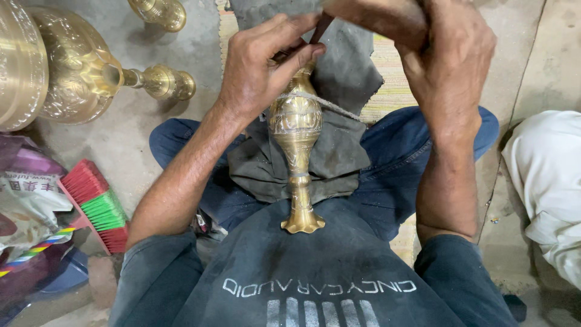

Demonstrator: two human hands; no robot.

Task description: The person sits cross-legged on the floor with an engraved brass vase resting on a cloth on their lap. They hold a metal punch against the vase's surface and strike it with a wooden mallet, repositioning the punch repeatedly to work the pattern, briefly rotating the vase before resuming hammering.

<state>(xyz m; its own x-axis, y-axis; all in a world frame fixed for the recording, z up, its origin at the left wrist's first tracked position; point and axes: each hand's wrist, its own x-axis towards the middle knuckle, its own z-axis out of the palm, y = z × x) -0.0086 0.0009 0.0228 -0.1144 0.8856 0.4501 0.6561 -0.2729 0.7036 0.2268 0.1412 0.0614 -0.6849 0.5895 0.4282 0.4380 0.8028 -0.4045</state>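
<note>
A slender engraved brass vase-shaped piece (296,139) lies along my lap, its flared foot (302,224) against my dark shirt. A cord (327,106) is looped around its bulb. My left hand (260,66) grips the top of the brass piece, fingers curled over it and touching a thin dark rod (321,27). My right hand (448,54) is closed at the upper end of that rod, above the piece. A dark grey cloth (339,157) covers my jeans under the brass.
A large embossed brass vessel (66,72) with a turned stem (160,82) lies on the concrete floor at upper left; another brass piece (160,12) lies above it. A red-and-green brush (97,203) and plastic bags (24,200) sit at left. Another person's white garment (544,175) is at right.
</note>
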